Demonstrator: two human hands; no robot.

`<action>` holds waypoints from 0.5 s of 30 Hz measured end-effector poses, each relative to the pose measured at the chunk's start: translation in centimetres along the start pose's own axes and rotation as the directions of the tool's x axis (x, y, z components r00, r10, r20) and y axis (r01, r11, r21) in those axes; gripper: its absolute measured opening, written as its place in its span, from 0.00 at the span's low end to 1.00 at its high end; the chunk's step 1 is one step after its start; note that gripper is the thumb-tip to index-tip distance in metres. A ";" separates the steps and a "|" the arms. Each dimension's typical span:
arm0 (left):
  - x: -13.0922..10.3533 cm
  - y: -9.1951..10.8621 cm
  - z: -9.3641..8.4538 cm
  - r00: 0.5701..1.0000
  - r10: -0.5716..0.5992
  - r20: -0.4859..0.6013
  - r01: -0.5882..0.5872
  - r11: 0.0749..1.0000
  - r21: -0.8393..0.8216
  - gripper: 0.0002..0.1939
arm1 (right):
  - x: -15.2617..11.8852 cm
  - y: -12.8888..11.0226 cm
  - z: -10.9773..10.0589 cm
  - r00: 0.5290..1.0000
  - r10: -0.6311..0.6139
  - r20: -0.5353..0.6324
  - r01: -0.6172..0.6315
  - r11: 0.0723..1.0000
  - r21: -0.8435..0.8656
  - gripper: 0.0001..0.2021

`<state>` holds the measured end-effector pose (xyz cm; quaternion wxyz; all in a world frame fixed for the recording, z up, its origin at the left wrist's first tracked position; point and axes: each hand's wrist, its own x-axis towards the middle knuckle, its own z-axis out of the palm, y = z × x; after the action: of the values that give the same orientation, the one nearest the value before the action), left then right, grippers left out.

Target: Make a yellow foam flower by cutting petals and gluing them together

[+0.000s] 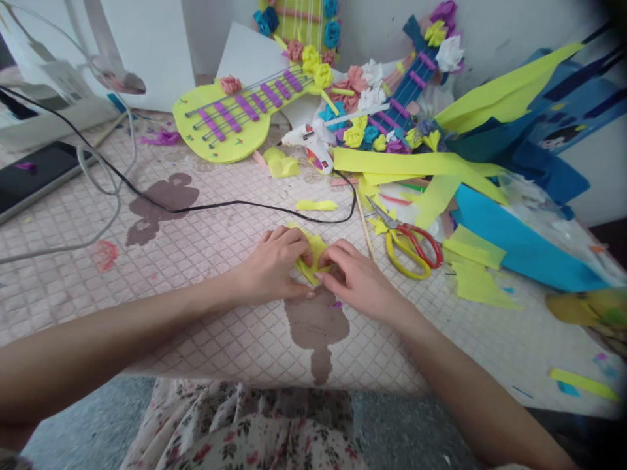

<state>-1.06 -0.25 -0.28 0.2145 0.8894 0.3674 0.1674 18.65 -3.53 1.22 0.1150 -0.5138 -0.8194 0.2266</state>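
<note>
A cream cloth with a diamond grid (235,346) covers the table, below a pale wall. On it, at the near middle, lies a small, bright-yellow piece of crinkled paper (318,247) between both hands: the left hand (281,261) grasps its left side, and the right hand (360,277) pinches its right edge. The knuckles hide much of it, so its exact folds are unclear. Uneven pulling could tear such thin paper or skew the crease. The thin wooden stick (365,228) just beside the right hand could get knocked, and a forward reach might catch the black cord (235,203), dragging the white glue gun (319,155).
</note>
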 end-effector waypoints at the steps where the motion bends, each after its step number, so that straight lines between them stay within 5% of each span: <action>1: 0.0 0.0 0.0 1.000 -0.002 0.001 0.002 1.000 -0.001 0.21 | 0.0 0.0 0.1 1.000 -0.001 -0.012 0.001 1.000 -0.005 0.05; 15: 0.4 -0.8 -0.2 0.998 -0.005 -0.060 -0.003 0.991 -0.133 0.05 | 0.2 -0.5 1.4 0.992 0.037 -0.118 -0.050 0.993 -0.110 0.06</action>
<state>-1.33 0.59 -0.50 0.2621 0.8675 0.3621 0.2181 17.62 -3.87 0.23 0.1280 -0.5495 -0.8114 0.1525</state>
